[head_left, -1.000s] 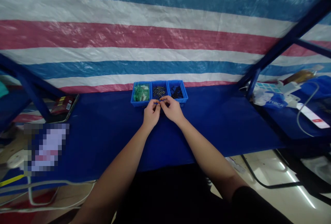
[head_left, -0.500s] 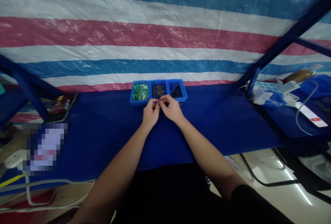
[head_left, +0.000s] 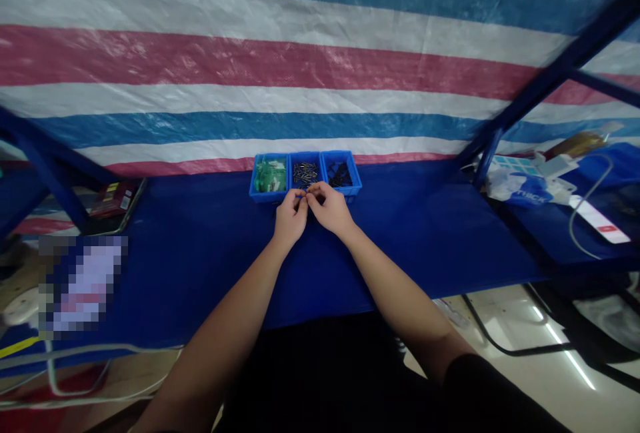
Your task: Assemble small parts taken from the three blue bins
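Just in front of a row of blue bins, my left hand (head_left: pixel 291 214) and my right hand (head_left: pixel 327 207) meet with their fingertips pinched together. Whatever sits between the fingers is too small and hidden to name. The left bin (head_left: pixel 254 194) contains green and whitish pieces (head_left: pixel 271 175). In the middle bin (head_left: pixel 305 155) lie many thin metal pieces like screws or pins (head_left: pixel 305 173). Black small parts (head_left: pixel 341 175) fill part of the right bin (head_left: pixel 356 186).
Blue cloth covers the table (head_left: pixel 425 239), with a striped plastic sheet (head_left: pixel 300 63) behind it. Blue frame posts (head_left: pixel 487 156) stand at both sides. A dark red box (head_left: pixel 117 199) lies left; plastic bags (head_left: pixel 525 186) and a cable (head_left: pixel 575 219) lie right.
The view has shifted very slightly. Both hands keep the same pinched pose in front of the bins.
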Available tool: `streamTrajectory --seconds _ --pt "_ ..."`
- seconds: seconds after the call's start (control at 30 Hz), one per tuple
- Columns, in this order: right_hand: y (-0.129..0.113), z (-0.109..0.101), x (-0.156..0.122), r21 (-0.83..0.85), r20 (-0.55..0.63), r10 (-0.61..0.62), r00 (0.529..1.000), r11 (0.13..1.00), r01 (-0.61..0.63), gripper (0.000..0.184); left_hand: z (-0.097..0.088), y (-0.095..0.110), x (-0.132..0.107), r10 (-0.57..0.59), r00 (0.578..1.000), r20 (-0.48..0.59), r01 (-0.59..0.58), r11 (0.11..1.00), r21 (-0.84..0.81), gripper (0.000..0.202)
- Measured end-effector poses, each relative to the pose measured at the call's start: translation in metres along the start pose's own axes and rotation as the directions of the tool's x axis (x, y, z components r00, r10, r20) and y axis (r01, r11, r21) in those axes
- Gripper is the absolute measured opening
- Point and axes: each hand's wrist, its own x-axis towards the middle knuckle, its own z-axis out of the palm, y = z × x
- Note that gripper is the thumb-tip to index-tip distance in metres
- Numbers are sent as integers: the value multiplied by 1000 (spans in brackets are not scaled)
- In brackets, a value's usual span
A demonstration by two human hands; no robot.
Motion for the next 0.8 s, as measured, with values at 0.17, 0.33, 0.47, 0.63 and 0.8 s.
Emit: streamTrajectory --seconds 0.17,0.33,0.47,0.63,0.8 --pt "0 0 -1 5 6 -7 1000 1000 7 13 0 0 0 -4 1000 5 4 1000 12 16" --pt "-1 -1 -1 -11 11 -7 1000 1000 7 13 0 1 0 -16 1000 17 16 1000 7 15" --pt "-1 -1 -1 -22 17 -11 1000 1000 11 14 0 2 0 -24 999 26 24 1000 12 14" --pt "-1 -2 -1 -30 28 -10 1000 999 11 14 -1 6 -1 -25 999 28 24 999 23 13" --pt "-2 -2 -2 -43 39 -1 999 999 3 13 -2 8 -1 -10 1000 29 9 999 35 12"
